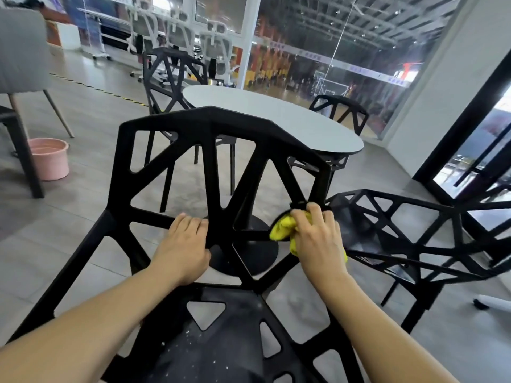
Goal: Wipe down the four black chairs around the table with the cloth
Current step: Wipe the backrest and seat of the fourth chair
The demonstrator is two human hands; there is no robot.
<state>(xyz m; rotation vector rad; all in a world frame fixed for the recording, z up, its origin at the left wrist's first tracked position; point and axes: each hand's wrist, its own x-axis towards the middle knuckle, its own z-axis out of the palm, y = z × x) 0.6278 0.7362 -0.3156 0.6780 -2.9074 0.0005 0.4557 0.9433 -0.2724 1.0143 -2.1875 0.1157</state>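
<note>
Yellow cloth (282, 228) bunched against the lower right strut of the nearest black chair (221, 125), backrest side, facing the counter (276, 117). Right hand (318, 239) closing its grip around the cloth, pressing it onto the strut junction. Left hand (182, 244) curling over a lower crossbar, steadying the frame. Seat (218, 341) below speckled with pale dust, probably not yet wiped. Best working each strut along its length, wrapping cloth round the bar, refolding to a clean face. Other black chairs near the counter; pink bucket (49, 158) well left of the chair.

Nearest chair (210, 120) before table (276, 117), bucket (51, 158) far left
</note>
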